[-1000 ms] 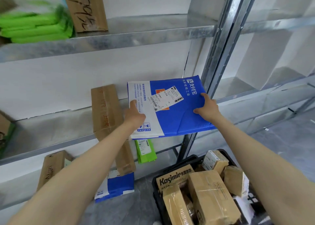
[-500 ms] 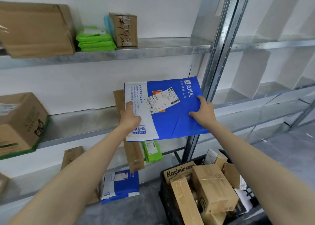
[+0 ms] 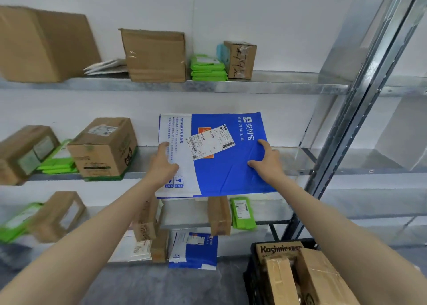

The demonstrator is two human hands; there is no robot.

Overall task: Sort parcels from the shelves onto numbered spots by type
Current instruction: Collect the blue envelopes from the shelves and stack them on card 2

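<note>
Fingers of the left hand and right hand are pinched on opposite sides of the blue-and-white poly mailer at mid-frame, which is best kept flat, shipping label up, when carried.

Flat mailer is hanging before the middle shelf, with the left hand gripping its left part and the right hand gripping its right edge. On the top shelf, left to right, are sitting a large box, a medium box, a stack of pouches and a small box, the last two touching. A carton is sitting on the middle shelf, left of the mailer. Upright post is standing right. Crate is sitting near right, holding boxes.
</note>
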